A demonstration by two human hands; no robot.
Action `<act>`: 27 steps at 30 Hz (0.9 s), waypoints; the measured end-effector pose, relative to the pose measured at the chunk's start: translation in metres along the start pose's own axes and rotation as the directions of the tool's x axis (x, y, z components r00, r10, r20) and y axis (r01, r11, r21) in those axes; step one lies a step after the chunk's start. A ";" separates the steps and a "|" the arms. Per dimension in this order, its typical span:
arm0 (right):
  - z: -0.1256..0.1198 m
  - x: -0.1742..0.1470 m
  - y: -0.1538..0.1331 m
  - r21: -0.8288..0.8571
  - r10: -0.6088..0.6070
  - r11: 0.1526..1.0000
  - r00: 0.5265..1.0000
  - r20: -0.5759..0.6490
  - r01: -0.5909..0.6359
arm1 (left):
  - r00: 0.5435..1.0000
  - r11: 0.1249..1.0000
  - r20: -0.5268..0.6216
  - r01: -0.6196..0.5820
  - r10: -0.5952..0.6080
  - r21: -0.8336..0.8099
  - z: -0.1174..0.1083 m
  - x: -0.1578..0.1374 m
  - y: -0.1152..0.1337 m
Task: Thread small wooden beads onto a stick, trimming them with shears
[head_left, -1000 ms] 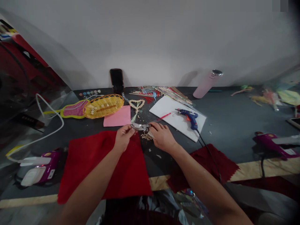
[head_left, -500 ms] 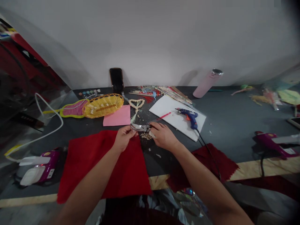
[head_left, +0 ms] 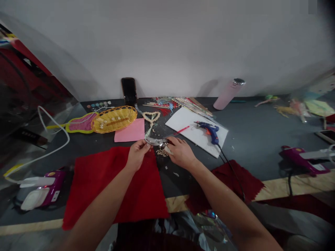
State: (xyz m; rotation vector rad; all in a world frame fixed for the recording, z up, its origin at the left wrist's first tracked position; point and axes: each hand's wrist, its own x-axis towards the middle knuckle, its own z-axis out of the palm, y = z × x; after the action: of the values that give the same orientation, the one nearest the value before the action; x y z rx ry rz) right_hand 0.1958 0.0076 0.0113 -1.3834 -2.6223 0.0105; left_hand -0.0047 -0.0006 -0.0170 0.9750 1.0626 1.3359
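As the right hand (head_left: 182, 152) grips 1 cutter (head_left: 155, 141), 1 basket (head_left: 128, 114), 1 bottle (head_left: 227, 95)

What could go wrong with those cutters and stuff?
The left hand is right at the blade end of the metal cutters, so it might get nipped. The right hand, gripping the cutters, could scatter the loose little pieces nearby. The glue gun on the white board may be hot; I can't tell.

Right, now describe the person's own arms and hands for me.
The left arm and right arm are bare as far as they show, with no sleeve in view. The left hand and right hand wear no gloves. No watch shows on either wrist; rings are too small to tell.
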 end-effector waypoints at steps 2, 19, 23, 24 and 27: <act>-0.002 0.000 0.000 -0.015 -0.001 1.000 1.000 -0.016 0.000 | 1.000 1.000 0.010 -0.017 0.017 0.015 0.000 0.000 0.001; 0.002 0.000 0.005 0.023 -0.050 0.998 0.998 -0.041 0.051 | 0.997 0.997 0.071 -0.004 -0.002 0.072 -0.002 -0.002 0.004; 0.006 0.001 0.005 0.037 -0.062 0.997 0.998 -0.025 0.062 | 0.998 0.999 0.059 0.017 -0.020 0.050 -0.003 -0.002 0.004; 0.007 0.001 0.005 0.036 -0.066 0.997 0.998 -0.015 0.067 | 0.998 0.999 0.056 0.021 -0.024 0.045 -0.002 -0.002 0.004; 0.010 0.001 0.005 0.026 -0.072 0.997 0.997 0.020 0.072 | 0.998 0.999 0.048 0.033 -0.034 0.033 -0.002 -0.003 0.004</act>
State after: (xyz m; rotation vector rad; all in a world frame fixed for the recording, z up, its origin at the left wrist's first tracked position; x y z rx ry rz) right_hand 0.1980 0.0124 0.0016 -1.2870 -2.6775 0.0479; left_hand -0.0071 -0.0031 -0.0137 1.0043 1.0625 1.2653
